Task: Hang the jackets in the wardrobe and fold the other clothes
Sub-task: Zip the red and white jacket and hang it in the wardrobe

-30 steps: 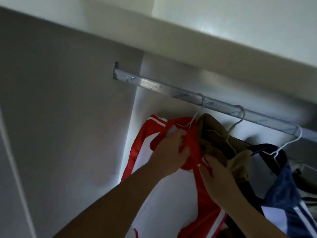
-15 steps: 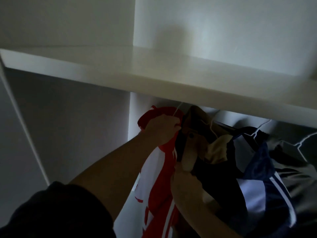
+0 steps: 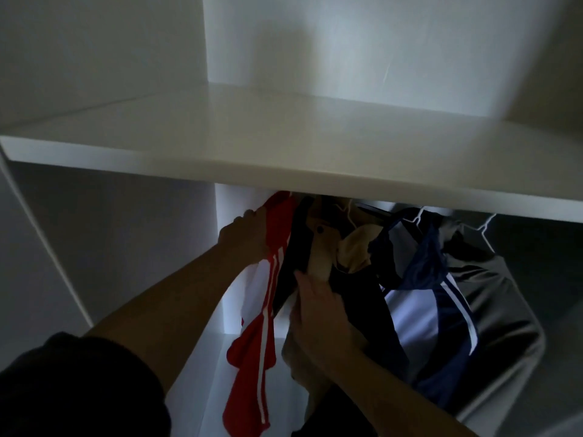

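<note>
A red-and-white jacket (image 3: 252, 351) hangs at the left end of the row inside the wardrobe. My left hand (image 3: 249, 234) grips its red shoulder just under the shelf. My right hand (image 3: 318, 304) lies lower, fingers extended against the dark and tan jacket (image 3: 321, 247) hanging beside it. To the right hang a navy-and-white jacket (image 3: 435, 298) and a grey garment (image 3: 501, 310) on white wire hangers (image 3: 419, 217). The shelf hides the rail and the hanger hooks.
A white wardrobe shelf (image 3: 284, 146) spans the view above the clothes. The wardrobe's left side panel (image 3: 110, 247) stands close to the red jacket. The compartment above the shelf is dim.
The view has risen, so the shelf now covers the rail. My left hand moved from the jacket's collar to its left shoulder; my right hand shifted onto the dark and tan jacket.
</note>
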Tool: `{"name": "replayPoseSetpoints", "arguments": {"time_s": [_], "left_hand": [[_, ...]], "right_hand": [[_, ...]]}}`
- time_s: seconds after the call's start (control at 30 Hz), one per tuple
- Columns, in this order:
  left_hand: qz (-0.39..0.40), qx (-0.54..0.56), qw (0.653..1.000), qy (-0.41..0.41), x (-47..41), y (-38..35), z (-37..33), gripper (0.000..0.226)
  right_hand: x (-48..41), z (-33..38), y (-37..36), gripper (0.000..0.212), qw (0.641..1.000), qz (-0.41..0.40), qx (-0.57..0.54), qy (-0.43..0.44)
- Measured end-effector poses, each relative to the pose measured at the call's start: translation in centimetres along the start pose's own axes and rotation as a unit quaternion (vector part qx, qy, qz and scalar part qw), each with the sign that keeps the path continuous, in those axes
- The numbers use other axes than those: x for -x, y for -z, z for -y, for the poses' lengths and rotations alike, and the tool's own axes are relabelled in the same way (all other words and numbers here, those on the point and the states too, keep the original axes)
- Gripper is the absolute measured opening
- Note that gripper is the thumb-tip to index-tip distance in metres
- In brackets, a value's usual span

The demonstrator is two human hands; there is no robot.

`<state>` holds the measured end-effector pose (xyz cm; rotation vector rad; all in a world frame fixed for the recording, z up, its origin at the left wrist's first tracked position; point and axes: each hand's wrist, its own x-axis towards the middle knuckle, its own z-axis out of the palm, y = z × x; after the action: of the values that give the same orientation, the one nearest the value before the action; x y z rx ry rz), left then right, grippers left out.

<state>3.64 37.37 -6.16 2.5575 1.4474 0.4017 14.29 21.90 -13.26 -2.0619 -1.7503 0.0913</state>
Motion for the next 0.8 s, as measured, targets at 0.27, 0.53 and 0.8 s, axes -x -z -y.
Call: {"name": "replayPoseSetpoints", "arguments": {"time_s": [0.27,0.53,0.8], "left_hand": [[0.226,0.226,0.917,0.237,2.7,-5.3,-2.3,0.04],[0.113,0.171,0.97,0.131,3.8,-8.9,-4.0,0.022],[0.15,0.175,0.959,0.165,3.5,-7.7,-1.8,0.031]], "right_hand": [[-1.1,-7.9,2.9,0.044,0.967,-0.043,-0.029,-0.249],[-2.0,-7.8,-1.0,0.032,0.964,-0.12,-0.142,-0.191],[-1.9,-6.3,-0.6,0.031,0.945,-0.14,-0.178,-0.235]]}}
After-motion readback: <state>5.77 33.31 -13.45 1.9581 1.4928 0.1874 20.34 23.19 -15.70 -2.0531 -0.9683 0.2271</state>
